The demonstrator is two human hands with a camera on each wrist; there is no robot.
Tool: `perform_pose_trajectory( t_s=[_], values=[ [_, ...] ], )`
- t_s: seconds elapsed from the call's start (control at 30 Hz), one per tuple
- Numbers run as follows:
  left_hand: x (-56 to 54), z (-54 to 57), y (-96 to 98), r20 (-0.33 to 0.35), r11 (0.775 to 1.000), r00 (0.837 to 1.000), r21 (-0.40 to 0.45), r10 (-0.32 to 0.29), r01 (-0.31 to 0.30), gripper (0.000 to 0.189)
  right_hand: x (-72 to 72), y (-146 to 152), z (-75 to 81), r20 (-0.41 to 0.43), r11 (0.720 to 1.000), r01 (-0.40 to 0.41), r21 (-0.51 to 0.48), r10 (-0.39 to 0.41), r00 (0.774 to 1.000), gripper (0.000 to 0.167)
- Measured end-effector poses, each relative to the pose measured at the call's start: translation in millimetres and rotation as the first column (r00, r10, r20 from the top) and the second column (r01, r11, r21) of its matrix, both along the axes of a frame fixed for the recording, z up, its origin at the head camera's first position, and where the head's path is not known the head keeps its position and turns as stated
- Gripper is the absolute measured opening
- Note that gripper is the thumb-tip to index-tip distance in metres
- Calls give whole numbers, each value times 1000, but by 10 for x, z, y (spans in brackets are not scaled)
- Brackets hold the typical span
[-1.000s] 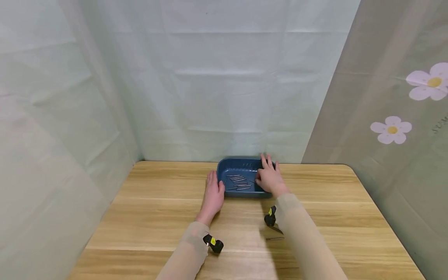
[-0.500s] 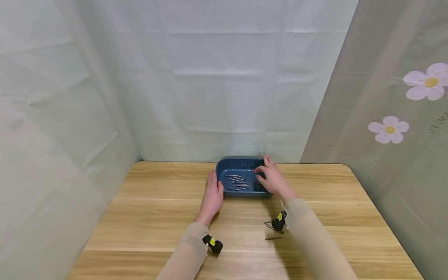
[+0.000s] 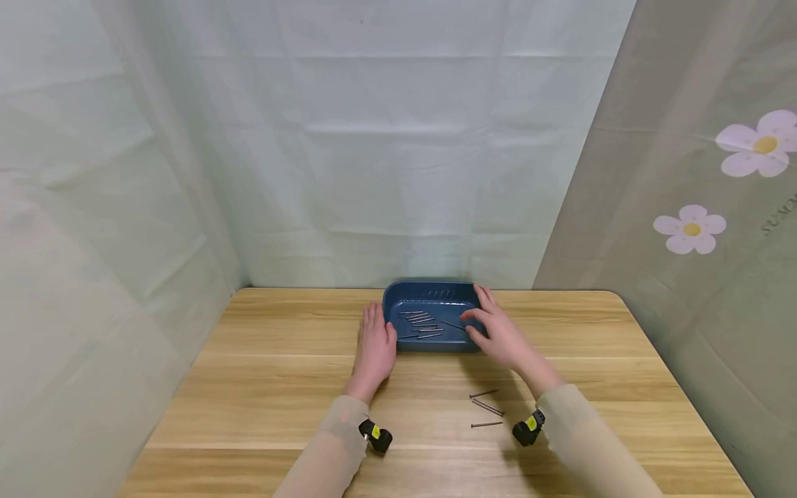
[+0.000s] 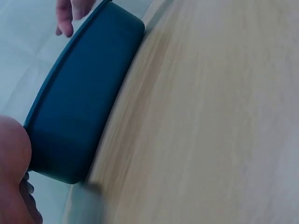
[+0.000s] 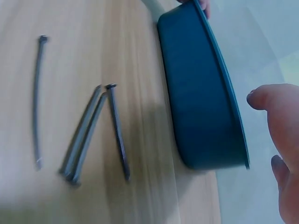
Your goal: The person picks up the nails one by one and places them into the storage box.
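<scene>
A dark blue rectangular tray point(image 3: 436, 347) stands near the table's back edge with several nails point(image 3: 422, 319) lying inside, mostly towards its left half. My left hand point(image 3: 376, 349) rests along the tray's left end, fingers straight. Over the right end is my right hand point(image 3: 503, 337), thumb and fingers spread and nothing between them. A single nail point(image 3: 452, 324) lies in the tray just left of those fingertips. On the table in front of the tray are more nails: two side by side point(image 5: 84, 133), one point(image 5: 119, 135) nearer the tray and one point(image 5: 36, 102) farther from it.
The wood-grain table point(image 3: 280, 387) ends at a pale hanging sheet point(image 3: 398, 173) close behind the tray. A flowered brown sheet point(image 3: 623, 207) hangs at the right. Each sleeve carries a small black camera point(image 3: 528, 429) near the wrist.
My right hand has drawn back to the right and its fingers have spread, leaving a nail in the tray. The loose nails on the table now show fully. My left hand stays in place.
</scene>
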State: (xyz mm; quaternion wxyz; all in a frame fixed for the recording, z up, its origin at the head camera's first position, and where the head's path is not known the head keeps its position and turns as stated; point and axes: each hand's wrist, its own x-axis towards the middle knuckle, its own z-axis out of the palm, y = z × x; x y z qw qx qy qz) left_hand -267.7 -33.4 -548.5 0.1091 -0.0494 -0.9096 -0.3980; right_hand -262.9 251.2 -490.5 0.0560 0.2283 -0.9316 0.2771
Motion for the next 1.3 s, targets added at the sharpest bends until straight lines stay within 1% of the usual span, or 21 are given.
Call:
perform_pose_trajectory(
  t_s=[0.13, 0.23, 0.5, 0.67, 0.73, 0.83, 1.0, 1.13, 1.3],
  values=[
    [34, 65, -8, -13, 997, 1000, -73, 3, -4, 56, 184, 115, 5, -2, 1000, 13, -20, -13, 1000, 20],
    [45, 82, -10, -15, 994, 1000, -107, 4, -6, 56, 318, 206, -1, 3, 1000, 26, -14, -26, 1000, 19],
    [56, 91, -2, -7, 992, 1000, -127, 18, -18, 56, 592, 444, -106, 3, 999, 32, -6, -32, 999, 15],
    [52, 98, 4, -2, 991, 1000, -131, 14, -14, 56, 742, 549, -175, 39, 999, 34, 35, -36, 999, 4],
    [50, 101, 5, 2, 991, 1000, -130, 12, -12, 57, 793, 566, -203, 55, 998, 29, 56, -33, 998, 4],
    [51, 106, -3, 9, 991, 1000, -137, 13, -12, 57, 852, 563, -244, 57, 997, 22, 80, -26, 998, 9],
    [42, 104, -14, 15, 989, 1000, -145, 10, -8, 58, 907, 521, -296, 12, 993, 11, 122, -12, 1000, 14],
    [37, 91, -9, 7, 989, 1000, -146, 8, -7, 57, 920, 470, -319, 1, 990, 0, 143, 0, 1000, 18],
    [35, 73, -1, 7, 988, 1000, -154, 10, -8, 57, 908, 419, -360, 5, 987, -9, 160, 8, 1000, 16]
  ],
)
